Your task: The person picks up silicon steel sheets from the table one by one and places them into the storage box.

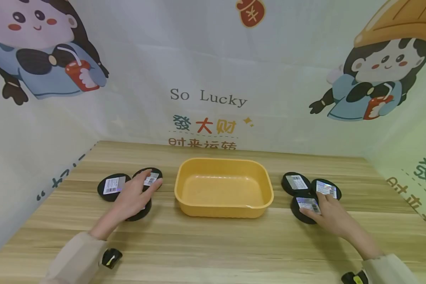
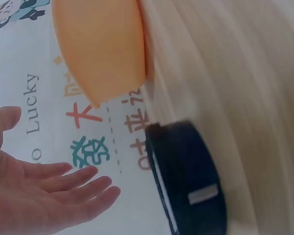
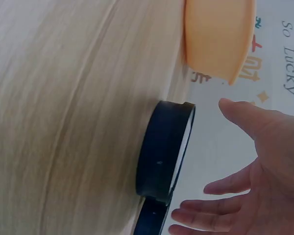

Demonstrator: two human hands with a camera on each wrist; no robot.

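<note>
- Head view, lower left: the left hand (image 1: 133, 199) hovers with fingers loosely spread, holding nothing; the left wrist view shows a gap beside the disc edge.
- Lower right: the right hand (image 1: 331, 216) is also loosely spread with nothing in its grasp, apart from the nearest disc edge in the right wrist view.
- Below the left fingers lies the upper-right black disc (image 1: 150, 178); the hand partly covers the lower-left-group disc (image 1: 141, 214), with the far-left disc (image 1: 113, 186) beside it.
- Below the right fingertips lies the far-right disc (image 1: 326, 188), below the thumb the lower-right-group disc (image 1: 307, 203); the upper-left disc of that group (image 1: 296, 182) is nearer the centre.
- Frame centre, between both groups: a yellow rectangular tub (image 1: 221, 212), long axis left to right, inner floor visible.
- Upper centre, behind: a printed backdrop (image 1: 198, 47).
</note>
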